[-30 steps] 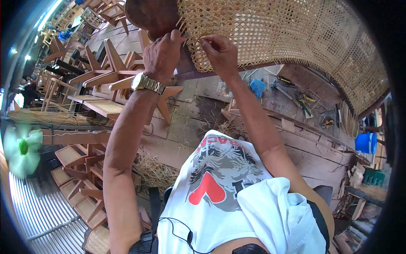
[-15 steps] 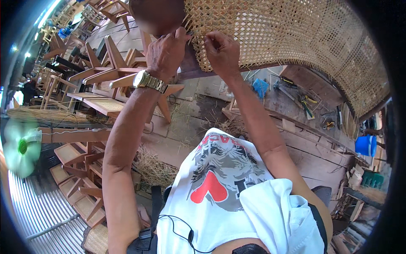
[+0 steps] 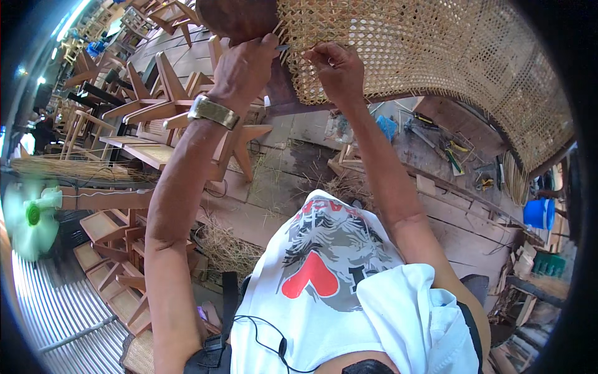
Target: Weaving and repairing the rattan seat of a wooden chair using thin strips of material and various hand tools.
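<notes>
A woven cane panel (image 3: 405, 56) with an open mesh stretches over a dark wooden frame (image 3: 240, 19) at the top. At its left edge, where loose strand ends stick out, my left hand (image 3: 243, 73) is closed with the thumb and forefinger around a small pointed grey metal tool (image 3: 283, 48). Its handle is hidden in my fist. My right hand (image 3: 341, 75) hovers at the weave just to the right, thumb and fingers pinched together on what looks like a thin cane strand. A metal-banded wristwatch (image 3: 213, 112) is on my left wrist.
Unfinished wooden chair frames (image 3: 165, 93) crowd the left side. A spinning fan (image 3: 32, 215) stands at far left. Pliers (image 3: 460, 147) and other hand tools lie on a bench to the right, near a blue bucket (image 3: 539, 214). Cane scraps (image 3: 230, 246) litter the floor.
My right hand has shifted slightly right across the weave. My left hand has turned at the wrist, and the metal tip now shows beyond its fingers.
</notes>
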Tool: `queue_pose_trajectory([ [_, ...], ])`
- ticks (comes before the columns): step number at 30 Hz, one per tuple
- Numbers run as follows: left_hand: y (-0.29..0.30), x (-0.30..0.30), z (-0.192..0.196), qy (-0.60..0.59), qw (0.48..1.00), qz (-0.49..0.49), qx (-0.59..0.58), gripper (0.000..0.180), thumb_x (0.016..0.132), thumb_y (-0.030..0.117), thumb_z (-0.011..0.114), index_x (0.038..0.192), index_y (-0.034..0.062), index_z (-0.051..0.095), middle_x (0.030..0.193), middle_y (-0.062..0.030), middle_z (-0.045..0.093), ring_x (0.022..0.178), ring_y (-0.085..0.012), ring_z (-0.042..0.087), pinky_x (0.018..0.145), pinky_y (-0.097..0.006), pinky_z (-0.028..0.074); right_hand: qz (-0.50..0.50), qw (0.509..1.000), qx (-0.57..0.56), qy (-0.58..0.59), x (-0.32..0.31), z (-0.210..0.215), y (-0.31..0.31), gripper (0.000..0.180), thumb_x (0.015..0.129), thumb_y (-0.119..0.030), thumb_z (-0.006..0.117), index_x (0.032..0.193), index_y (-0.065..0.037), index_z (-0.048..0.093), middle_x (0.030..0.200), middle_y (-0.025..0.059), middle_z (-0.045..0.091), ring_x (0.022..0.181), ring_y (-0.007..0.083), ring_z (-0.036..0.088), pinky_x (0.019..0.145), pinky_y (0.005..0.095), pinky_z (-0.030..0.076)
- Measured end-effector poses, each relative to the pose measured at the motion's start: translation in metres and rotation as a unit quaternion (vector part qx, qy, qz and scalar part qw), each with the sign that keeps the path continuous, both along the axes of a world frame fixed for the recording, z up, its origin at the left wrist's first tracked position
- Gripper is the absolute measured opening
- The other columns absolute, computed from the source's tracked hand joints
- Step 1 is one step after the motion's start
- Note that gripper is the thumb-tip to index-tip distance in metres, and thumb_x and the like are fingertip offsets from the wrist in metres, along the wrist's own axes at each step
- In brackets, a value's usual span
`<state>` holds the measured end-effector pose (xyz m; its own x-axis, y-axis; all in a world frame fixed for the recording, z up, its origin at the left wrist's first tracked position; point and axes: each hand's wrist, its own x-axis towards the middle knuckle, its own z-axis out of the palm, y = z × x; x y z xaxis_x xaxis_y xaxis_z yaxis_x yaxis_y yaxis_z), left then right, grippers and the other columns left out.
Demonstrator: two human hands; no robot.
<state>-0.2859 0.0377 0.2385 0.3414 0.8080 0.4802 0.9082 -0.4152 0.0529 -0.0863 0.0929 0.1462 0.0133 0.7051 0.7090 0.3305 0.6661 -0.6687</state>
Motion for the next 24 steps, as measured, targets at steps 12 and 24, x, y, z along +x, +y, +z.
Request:
queue_pose_trajectory([
  [12, -0.004, 0.007, 0.010, -0.070, 0.996, 0.033, -0.040, 0.025, 0.104, 0.033, 0.063, 0.101, 0.0085, 0.067, 0.083, -0.0203, 0.073, 0.079, -0.0440, 0.071, 0.069, -0.052, 0.055, -0.028, 0.998, 0.061, -0.008, -0.005, 0.002, -0.009, 0.014, 0.089, -0.021, 0.082, 0.098, -0.013, 0.076, 0.088, 0.0030, 0.075, 0.082, 0.0264, 0.069, 0.082, 0.0450, 0.048],
  [24, -0.003, 0.001, 0.019, 0.034, 0.996, 0.074, 0.025, 0.030, 0.101, 0.044, 0.064, 0.101, 0.0135, 0.068, 0.084, -0.0146, 0.075, 0.079, -0.0395, 0.073, 0.068, -0.052, 0.057, -0.063, 0.998, -0.017, 0.012, -0.033, 0.006, -0.023, 0.017, 0.087, -0.013, 0.085, 0.096, -0.006, 0.073, 0.088, 0.0078, 0.073, 0.084, 0.0225, 0.071, 0.073, 0.0369, 0.055],
])
